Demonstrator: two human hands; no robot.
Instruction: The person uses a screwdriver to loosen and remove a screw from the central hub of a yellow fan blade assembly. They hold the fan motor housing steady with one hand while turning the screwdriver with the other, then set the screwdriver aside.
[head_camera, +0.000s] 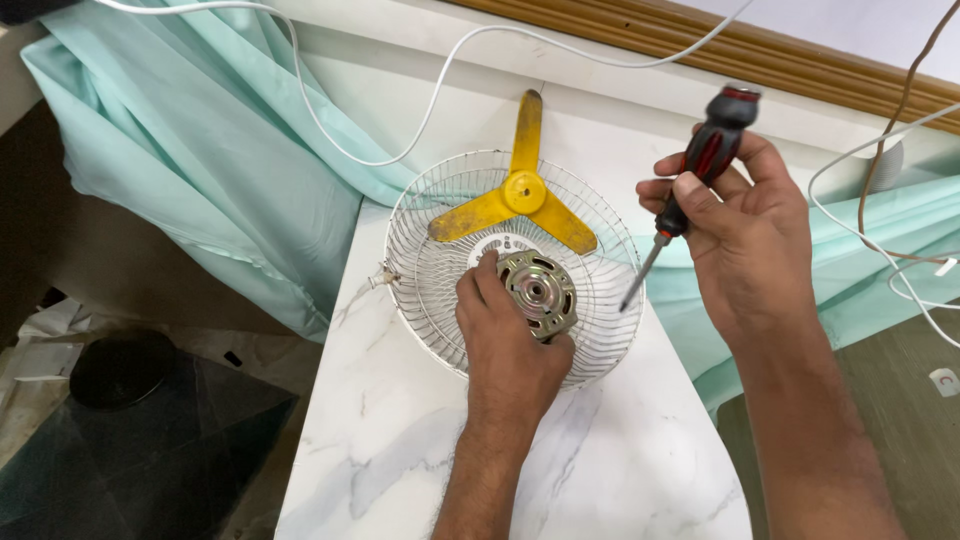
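A white wire fan guard (420, 240) lies on a white marble-patterned tabletop (400, 450). In its middle sits a round metal fan motor (540, 290), and my left hand (505, 335) grips that motor from the near side. A yellow three-bladed fan propeller (520, 195) rests on the guard's far side. My right hand (740, 230) is raised to the right of the guard and holds a red-and-black screwdriver (700, 170), its tip pointing down at the guard's right rim.
A mint-green curtain (200, 170) hangs behind and left of the table. White cables (400, 150) run across the wall and at right. A dark glass surface (130, 430) lies low at left. A wooden moulding (760, 50) crosses the top.
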